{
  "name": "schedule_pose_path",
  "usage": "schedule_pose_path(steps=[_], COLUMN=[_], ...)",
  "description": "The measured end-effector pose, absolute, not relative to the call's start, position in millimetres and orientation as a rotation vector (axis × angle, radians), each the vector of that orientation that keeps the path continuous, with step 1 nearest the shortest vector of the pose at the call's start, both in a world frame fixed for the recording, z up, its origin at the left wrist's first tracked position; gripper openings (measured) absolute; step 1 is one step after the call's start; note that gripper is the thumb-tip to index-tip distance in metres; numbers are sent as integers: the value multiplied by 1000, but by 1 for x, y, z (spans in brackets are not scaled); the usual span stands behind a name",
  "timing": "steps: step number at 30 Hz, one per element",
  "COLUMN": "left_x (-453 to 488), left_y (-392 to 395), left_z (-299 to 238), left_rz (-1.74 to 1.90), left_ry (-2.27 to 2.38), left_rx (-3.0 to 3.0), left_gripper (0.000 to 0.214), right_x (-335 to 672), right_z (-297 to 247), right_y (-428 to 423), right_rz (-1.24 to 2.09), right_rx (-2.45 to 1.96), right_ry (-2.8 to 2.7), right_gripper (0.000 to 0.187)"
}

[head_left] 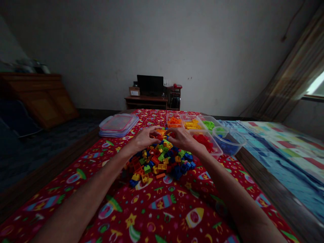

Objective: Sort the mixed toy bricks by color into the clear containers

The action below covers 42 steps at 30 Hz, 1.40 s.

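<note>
Both hands hover over the far side of a heap of plastic building bricks in red, orange, yellow, green and blue. My left hand comes in from the left, its fingers curved and parted from the thumb, with red and orange bricks showing in the gap. Opposite it, my right hand bends its fingers down towards the same part of the heap, thumb also apart. Neither hand shows a brick plainly gripped, though the fingertips partly hide the bricks there. An orange brick lies at the heap's near edge.
Clear bins right of the heap hold sorted bricks: orange, yellow, green, red and blue. A small round tub sits among them. Stacked lids lie left on the red patterned cloth.
</note>
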<state>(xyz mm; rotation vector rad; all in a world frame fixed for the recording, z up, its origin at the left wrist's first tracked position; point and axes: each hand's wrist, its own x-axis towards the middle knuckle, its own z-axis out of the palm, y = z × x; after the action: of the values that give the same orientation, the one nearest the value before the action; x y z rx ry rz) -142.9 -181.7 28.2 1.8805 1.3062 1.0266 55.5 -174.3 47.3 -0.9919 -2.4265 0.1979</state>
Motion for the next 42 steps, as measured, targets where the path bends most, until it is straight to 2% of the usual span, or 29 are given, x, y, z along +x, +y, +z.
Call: schedule_pose_path(steps=[5,9,17,21,24,26,28,33,37,42], left_x=[-147,-147,-145,-139,-134,-135,-140,-153,-145,-138], left_y=[-187,-189,-186,-186,-186,-187,-188,-187,-183,-181], left_z=[22,18,34,33,31,33,36,36,25,18], left_rz=[854,684,830,1013,1031,1008,958,780,695,664], left_ry=[1603,1504,1532,1381,1261,1275,1349,1583,1631,1662], left_rx=[2547,2826,2429,2005,1838,1863,1976,2244,2389,2506], left_gripper=[26,20,43,79,95,87,69,38,29,27], right_x=[55,53,55,54,53,56,65,104,134,148], right_z=[47,46,44,46,48,51,57,72,74,76], right_y=[-174,-176,-172,-175,-179,-178,-175,-157,-142,-136], right_rz=[129,87,83,217,188,93,-19,-228,-222,-222], right_rx=[-1093,-1108,-1013,-765,-717,-802,-945,-1476,-1795,-1819], right_ry=[-2380,-2375,-2420,-2511,-2564,-2535,-2495,-2497,-2514,-2402], right_gripper=[27,27,29,40,34,29,28,22,25,40])
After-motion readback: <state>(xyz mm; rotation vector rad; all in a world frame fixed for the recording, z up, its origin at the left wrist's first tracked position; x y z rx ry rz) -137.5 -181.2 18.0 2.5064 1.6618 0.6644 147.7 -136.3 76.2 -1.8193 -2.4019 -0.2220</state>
